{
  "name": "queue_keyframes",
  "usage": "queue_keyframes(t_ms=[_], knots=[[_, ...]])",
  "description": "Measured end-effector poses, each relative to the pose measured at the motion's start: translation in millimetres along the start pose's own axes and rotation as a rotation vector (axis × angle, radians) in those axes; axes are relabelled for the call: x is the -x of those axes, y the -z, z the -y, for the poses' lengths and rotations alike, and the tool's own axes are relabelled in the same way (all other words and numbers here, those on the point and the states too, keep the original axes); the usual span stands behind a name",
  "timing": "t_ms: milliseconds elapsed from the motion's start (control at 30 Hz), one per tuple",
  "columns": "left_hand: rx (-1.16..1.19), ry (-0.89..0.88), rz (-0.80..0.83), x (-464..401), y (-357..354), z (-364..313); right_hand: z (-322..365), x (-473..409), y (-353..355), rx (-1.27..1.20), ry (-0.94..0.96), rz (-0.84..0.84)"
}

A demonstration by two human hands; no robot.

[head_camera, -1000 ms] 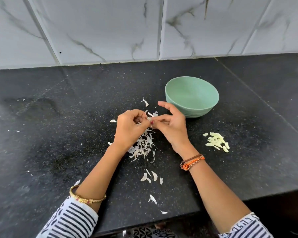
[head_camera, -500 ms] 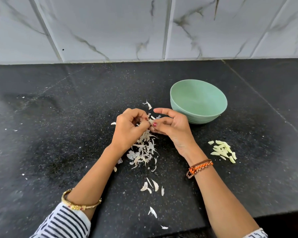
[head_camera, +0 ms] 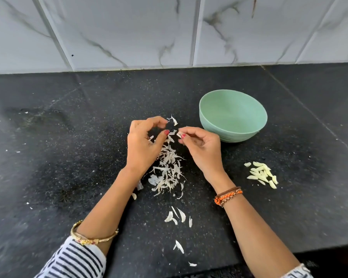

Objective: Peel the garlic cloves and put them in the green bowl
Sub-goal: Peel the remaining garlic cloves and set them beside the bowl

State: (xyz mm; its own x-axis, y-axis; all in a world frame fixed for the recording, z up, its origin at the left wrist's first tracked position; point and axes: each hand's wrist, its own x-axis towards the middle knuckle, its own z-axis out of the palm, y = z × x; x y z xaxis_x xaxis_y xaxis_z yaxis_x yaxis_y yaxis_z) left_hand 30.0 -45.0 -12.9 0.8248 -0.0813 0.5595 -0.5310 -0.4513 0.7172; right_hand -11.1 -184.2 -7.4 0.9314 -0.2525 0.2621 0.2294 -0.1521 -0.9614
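Black speckled stone forms the table (head_camera: 68, 157), which runs back to a wall of white marble-look tiles (head_camera: 129, 31). The right hand (head_camera: 201, 151) pinches a small garlic clove (head_camera: 179, 134) between thumb and forefinger, the other fingers curled under. The left hand (head_camera: 143, 145) is just beside it with its fingers curved and the thumb raised; the 2 hands do not touch, and I cannot tell whether the left fingertips hold a scrap of skin or nothing. Both hover above a heap of papery garlic skins (head_camera: 167, 173) lying on the table between the wrists. More loose skin flakes (head_camera: 177, 216) trail from that heap toward the near edge.

The green bowl (head_camera: 232, 115) stands upright on the table beyond and to the right of the right hand, near it but apart; the part of its inside that shows is bare. A small pile of peeled cloves (head_camera: 262, 174) lies on the table to the right of the right wrist, well apart from the bowl.

The left wrist carries a gold bangle (head_camera: 92, 237) above a black-and-white striped sleeve (head_camera: 72, 259). The right wrist carries orange and brown bracelets (head_camera: 228, 196).
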Motion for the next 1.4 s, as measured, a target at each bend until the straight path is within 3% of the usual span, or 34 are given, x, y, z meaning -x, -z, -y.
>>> queue_keyframes(t_ms=[100, 467, 600, 933, 1100, 1400], knots=[[0.011, -0.060, 0.024, 0.5, -1.3, -2.0, -2.1, 0.9, -2.1, 0.049, 0.065, -0.034], [0.128, 0.085, 0.140, 1.8, -2.2, -5.4, -5.2, 1.1, -2.0, 0.147, 0.131, -0.095], [0.299, 0.199, 0.163, 4.3, -3.0, -8.3, -7.2, 1.1, -3.3, 0.225, 0.154, -0.056], [0.319, 0.245, 0.169, 6.9, 4.0, -10.4, -15.0, 6.7, -7.4, 0.571, 0.422, -0.088], [0.374, 0.292, 0.182, 6.0, 5.3, -10.4, -13.0, 10.7, -8.1, 0.587, 0.501, -0.106], [0.452, 0.253, 0.119, 8.3, 7.7, -19.2, 0.1, 15.2, -27.1, 0.261, 0.231, -0.195]])
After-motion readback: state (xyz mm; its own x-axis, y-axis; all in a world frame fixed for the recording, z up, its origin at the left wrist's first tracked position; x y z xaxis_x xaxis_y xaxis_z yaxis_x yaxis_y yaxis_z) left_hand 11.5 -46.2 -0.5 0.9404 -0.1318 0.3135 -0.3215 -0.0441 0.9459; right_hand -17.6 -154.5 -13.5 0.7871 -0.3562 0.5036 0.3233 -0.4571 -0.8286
